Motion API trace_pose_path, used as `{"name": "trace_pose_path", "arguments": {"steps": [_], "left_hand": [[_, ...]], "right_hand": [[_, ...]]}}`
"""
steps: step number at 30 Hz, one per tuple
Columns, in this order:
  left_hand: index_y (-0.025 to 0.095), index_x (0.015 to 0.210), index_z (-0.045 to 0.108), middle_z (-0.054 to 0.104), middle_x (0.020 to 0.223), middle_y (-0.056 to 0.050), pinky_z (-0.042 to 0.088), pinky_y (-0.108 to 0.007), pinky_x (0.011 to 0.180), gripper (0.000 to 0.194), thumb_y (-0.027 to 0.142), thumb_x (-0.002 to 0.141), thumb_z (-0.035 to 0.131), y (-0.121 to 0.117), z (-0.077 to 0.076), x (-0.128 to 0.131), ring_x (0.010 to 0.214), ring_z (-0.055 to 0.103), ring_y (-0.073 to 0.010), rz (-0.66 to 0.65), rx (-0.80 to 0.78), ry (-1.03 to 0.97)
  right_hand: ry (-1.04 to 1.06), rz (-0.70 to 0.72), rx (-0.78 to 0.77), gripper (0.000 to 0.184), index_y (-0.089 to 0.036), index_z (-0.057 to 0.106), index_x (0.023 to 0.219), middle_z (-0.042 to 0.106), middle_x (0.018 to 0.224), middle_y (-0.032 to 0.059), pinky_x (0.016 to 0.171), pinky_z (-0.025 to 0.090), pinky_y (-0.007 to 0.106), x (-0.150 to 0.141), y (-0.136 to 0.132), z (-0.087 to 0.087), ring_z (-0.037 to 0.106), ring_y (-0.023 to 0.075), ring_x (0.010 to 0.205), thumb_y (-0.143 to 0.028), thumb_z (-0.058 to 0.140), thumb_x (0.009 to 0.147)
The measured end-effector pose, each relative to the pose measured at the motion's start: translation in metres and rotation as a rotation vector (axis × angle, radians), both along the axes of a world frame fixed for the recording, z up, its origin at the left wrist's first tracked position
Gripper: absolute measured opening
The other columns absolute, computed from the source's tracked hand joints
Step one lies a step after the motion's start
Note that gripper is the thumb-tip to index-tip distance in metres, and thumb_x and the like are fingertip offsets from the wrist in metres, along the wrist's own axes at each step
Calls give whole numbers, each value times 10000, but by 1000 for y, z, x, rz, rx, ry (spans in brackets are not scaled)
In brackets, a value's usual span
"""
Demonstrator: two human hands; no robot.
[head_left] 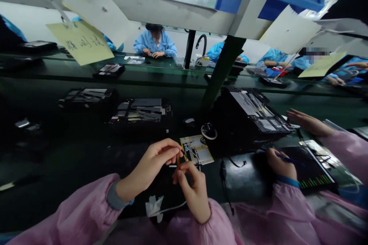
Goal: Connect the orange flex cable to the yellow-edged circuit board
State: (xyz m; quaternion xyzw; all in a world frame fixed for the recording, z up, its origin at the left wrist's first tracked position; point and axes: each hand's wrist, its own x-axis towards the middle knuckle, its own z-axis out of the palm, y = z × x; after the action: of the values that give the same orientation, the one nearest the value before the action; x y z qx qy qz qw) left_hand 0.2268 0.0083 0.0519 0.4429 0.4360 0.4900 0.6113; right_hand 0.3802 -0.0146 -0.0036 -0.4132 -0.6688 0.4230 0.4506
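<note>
Between my two hands stretches a thin orange-brown strip (178, 160), too small to make out its exact kind. My left hand (156, 162) pinches its upper end with thumb and fingers. Lower down, my right hand (192, 183) pinches the other end. Just beyond my fingers lies a flat panel with a yellow edge (205, 153), with small parts and cables on it. A white cable fixed with pieces of tape (154, 206) is below my hands.
Stacks of dark device frames stand ahead (143, 109) and to the right (253, 111). A co-worker's hand (283, 166) holds a blue pen-like tool near a lit screen (313, 180). A green post (221, 71) rises behind. Other people in blue sit across the bench.
</note>
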Motion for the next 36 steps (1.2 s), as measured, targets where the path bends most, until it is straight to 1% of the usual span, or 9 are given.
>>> {"name": "trace_pose_path", "arguments": {"steps": [5, 8, 12, 14, 16, 20, 23, 31, 36], "left_hand": [[184, 875, 559, 572, 732, 29, 273, -202, 501, 143, 323, 893, 532, -1, 11, -23, 530, 380, -60, -27, -40, 42], [197, 882, 589, 559, 696, 35, 328, -212, 549, 155, 323, 910, 502, -9, 27, -44, 589, 462, -89, -64, 65, 488], [225, 928, 626, 643, 845, 22, 417, -225, 686, 192, 306, 949, 453, -21, 40, -57, 752, 584, -123, -160, 270, 1033], [216, 951, 632, 663, 946, 1, 446, -241, 763, 233, 244, 970, 402, -18, 30, -47, 849, 611, -141, -259, 399, 1162], [186, 936, 638, 670, 989, -34, 464, -282, 832, 274, 179, 970, 366, -7, 8, -27, 916, 620, -172, -363, 497, 1237], [144, 968, 621, 666, 937, -79, 518, -333, 726, 239, 186, 961, 387, 22, -48, 22, 834, 648, -216, -382, 475, 1419], [132, 996, 601, 648, 958, -96, 529, -343, 666, 215, 97, 923, 401, 33, -71, 40, 848, 645, -235, -361, 477, 1548], [143, 988, 557, 611, 919, -67, 522, -317, 639, 165, 88, 922, 416, 31, -83, 40, 784, 620, -202, -354, 483, 1554], [148, 922, 567, 601, 893, -63, 506, -320, 695, 178, 72, 914, 406, 28, -83, 39, 826, 593, -208, -345, 668, 1580]], "right_hand": [[-182, 123, 176, 187, -206, 585, 1027, 673, 973, 49, 823, 503, 256, -12, -18, -24, 639, 152, 933, -147, 433, 935], [-249, 241, 236, 342, -215, 500, 1251, 593, 1247, 90, 991, 465, 310, 6, -18, -34, 544, 185, 1188, -142, 466, 919], [-321, 46, 260, 282, -227, 535, 1203, 632, 1157, 80, 938, 498, 303, 58, 10, -32, 598, 185, 1107, -169, 458, 938], [-348, -53, 262, 220, -223, 571, 1134, 658, 1054, 67, 873, 515, 292, 78, 32, -25, 636, 183, 1005, -192, 470, 941], [-352, -47, 263, 167, -219, 594, 1065, 665, 990, 54, 828, 516, 281, 86, 55, -19, 646, 177, 938, -211, 482, 942], [-352, 223, 181, 112, -206, 607, 992, 663, 901, 35, 735, 496, 267, 72, 90, -23, 633, 158, 814, -212, 517, 925], [-343, 340, 78, 69, -200, 600, 931, 646, 816, 9, 694, 463, 257, 59, 104, -38, 610, 144, 754, -190, 537, 906], [-260, 304, -114, 65, -199, 559, 830, 599, 747, -21, 643, 403, 228, 55, 104, -51, 551, 120, 695, -151, 536, 866], [-241, 299, -194, 57, -202, 546, 845, 573, 722, -38, 596, 372, 211, 54, 101, -51, 520, 107, 648, -146, 537, 847]]}}
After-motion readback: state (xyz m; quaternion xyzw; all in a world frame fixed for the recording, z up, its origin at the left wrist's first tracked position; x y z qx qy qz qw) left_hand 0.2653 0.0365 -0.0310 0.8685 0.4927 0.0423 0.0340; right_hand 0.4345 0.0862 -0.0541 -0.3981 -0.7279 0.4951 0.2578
